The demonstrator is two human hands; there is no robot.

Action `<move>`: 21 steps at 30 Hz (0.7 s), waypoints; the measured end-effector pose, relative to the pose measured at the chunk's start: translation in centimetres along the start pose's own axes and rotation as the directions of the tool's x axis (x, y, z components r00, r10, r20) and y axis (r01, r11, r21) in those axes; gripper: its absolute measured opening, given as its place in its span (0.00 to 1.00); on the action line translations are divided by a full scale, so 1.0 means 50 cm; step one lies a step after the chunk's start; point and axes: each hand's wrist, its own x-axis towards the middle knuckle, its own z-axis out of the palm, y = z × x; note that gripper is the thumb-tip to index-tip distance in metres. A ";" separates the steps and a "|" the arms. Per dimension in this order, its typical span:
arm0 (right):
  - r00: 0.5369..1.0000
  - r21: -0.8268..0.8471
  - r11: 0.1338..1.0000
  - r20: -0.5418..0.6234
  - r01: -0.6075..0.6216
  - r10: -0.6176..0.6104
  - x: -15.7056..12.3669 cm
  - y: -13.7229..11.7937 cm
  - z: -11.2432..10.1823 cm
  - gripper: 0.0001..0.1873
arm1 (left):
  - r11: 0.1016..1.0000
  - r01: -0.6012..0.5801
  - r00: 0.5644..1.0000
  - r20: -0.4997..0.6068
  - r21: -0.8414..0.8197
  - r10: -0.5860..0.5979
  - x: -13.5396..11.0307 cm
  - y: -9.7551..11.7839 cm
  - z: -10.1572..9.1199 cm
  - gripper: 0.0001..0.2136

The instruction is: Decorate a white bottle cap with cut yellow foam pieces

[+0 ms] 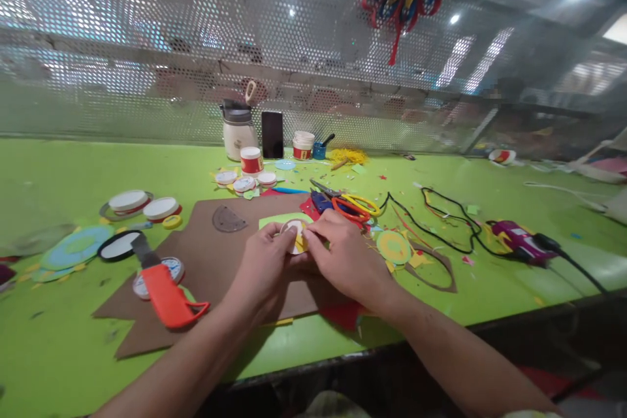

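Between both hands is a small round white disc (298,241) with yellow on its face. My left hand (269,253) grips its left edge, thumb on top. My right hand (337,251) has its fingertips pinched at the disc's right side; whether they hold a separate small piece there I cannot make out. Beneath the hands lies a brown cardboard sheet (210,281), with a light green paper piece (267,221) just behind the disc. A grey half-round protractor (229,219) rests on the cardboard. Scissors with orange handles (350,209) and yellow handles (365,204) lie behind my right hand.
An orange-handled saw or cutter (169,294) lies at the left on the cardboard. White lids (128,200), a dark thermos-like jug (239,134), a phone (272,134) and red-white tubs (303,145) stand farther back. A purple glue-gun-like tool (522,240) with black cable lies right.
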 end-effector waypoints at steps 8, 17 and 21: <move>0.981 0.641 0.760 -0.058 -0.103 0.183 0.024 0.055 -0.011 0.11 | 0.996 0.073 0.996 0.052 0.050 -0.076 -0.009 0.014 -0.001 0.04; 0.957 0.819 0.559 -0.047 -0.128 0.287 0.027 0.055 0.005 0.07 | 0.994 0.027 0.994 0.104 0.106 -0.038 -0.017 0.026 0.000 0.10; 0.957 0.743 0.667 -0.155 -0.051 0.247 0.022 0.053 0.005 0.05 | 0.989 -0.023 0.998 0.069 0.145 0.013 -0.021 0.029 -0.004 0.14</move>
